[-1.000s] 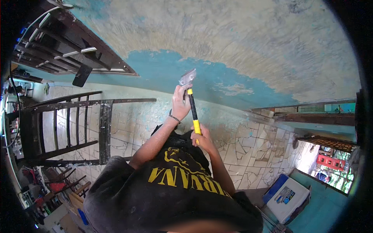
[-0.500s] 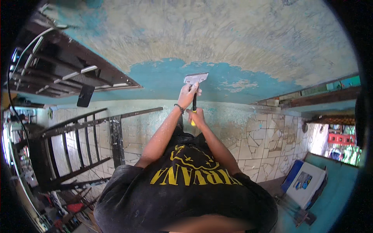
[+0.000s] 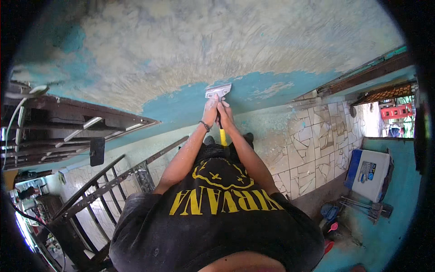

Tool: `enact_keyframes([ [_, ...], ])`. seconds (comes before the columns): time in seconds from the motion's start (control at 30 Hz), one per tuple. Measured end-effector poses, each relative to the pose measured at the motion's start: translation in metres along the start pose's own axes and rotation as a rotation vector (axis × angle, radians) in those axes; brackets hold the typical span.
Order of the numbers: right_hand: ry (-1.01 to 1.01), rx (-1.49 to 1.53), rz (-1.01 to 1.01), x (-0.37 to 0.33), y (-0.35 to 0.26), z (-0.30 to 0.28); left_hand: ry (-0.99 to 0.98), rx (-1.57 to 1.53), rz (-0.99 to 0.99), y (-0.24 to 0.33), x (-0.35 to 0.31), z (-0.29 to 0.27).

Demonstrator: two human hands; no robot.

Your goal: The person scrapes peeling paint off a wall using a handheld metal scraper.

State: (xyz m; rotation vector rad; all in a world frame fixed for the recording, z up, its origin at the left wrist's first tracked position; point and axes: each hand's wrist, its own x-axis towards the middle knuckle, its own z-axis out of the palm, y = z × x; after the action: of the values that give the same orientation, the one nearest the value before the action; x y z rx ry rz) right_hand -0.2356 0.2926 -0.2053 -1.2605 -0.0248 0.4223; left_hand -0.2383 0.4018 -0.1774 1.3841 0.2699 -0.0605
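Note:
A long-handled wall scraper has its wide metal head against the blue painted wall, just below the edge of the pale, stripped area. My left hand is closed around the upper handle, thumb close to the head. On the same handle, my right hand is wrapped right beside the left one. The handle's yellow end sticks out below both hands, toward my body. My fingers partly hide the dark middle of the handle.
Left of me stand dark metal rails and a dark slatted window frame. A white and blue cooler box rests at the right, with a red chair beyond an opening. Irregular stone-pattern tiles cover the lower wall.
My right hand has slid up the handle from near its yellow end to beside my left hand. The scraper head is slightly farther left in view, and the view has tilted.

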Motion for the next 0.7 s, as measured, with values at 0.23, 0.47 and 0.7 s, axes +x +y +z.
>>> enact_keyframes([
  [0.23,0.178,-0.246,-0.150,0.030,0.039,0.022,0.028,0.132,-0.030,-0.033,0.022,-0.041],
  [0.47,0.318,-0.615,-0.203,0.028,0.032,0.018,0.036,-0.102,-0.012,-0.024,0.021,-0.023],
  [0.7,0.269,-0.533,-0.247,0.032,0.029,0.021,-0.029,-0.183,-0.034,-0.022,0.019,-0.034],
])
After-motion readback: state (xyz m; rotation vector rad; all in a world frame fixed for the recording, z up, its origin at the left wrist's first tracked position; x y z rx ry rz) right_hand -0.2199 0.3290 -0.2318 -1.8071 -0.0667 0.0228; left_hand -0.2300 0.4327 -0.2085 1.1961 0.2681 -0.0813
